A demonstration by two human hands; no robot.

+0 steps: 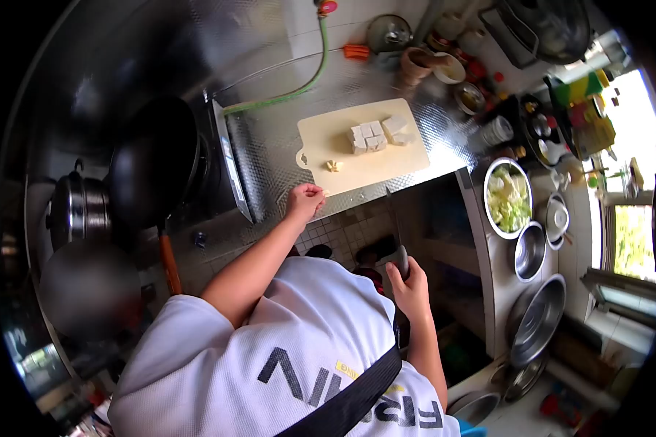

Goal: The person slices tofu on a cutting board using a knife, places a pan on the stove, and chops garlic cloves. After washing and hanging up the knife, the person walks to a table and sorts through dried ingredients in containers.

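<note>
My left hand (306, 202) is at the near left edge of a cream cutting board (393, 164), its fingers pinched together. A small pale bit shows at the fingertips, too small to name. My right hand (411, 288) grips the dark handle of a knife (401, 256), held off the counter's near edge with its thin blade pointing towards the board. On the board sit white tofu cubes (368, 137), with more white slices (397, 130) beside them. A little pile of pale yellow pieces (334, 166), perhaps garlic, lies nearer my left hand.
Left of the board is a black wok (153, 164) with a wooden handle, near a steel pot (78, 207). A green hose (288, 96) runs behind the board. On the right stand a bowl of chopped greens (508, 198) and steel basins (538, 320). A mortar (415, 67) stands at the back.
</note>
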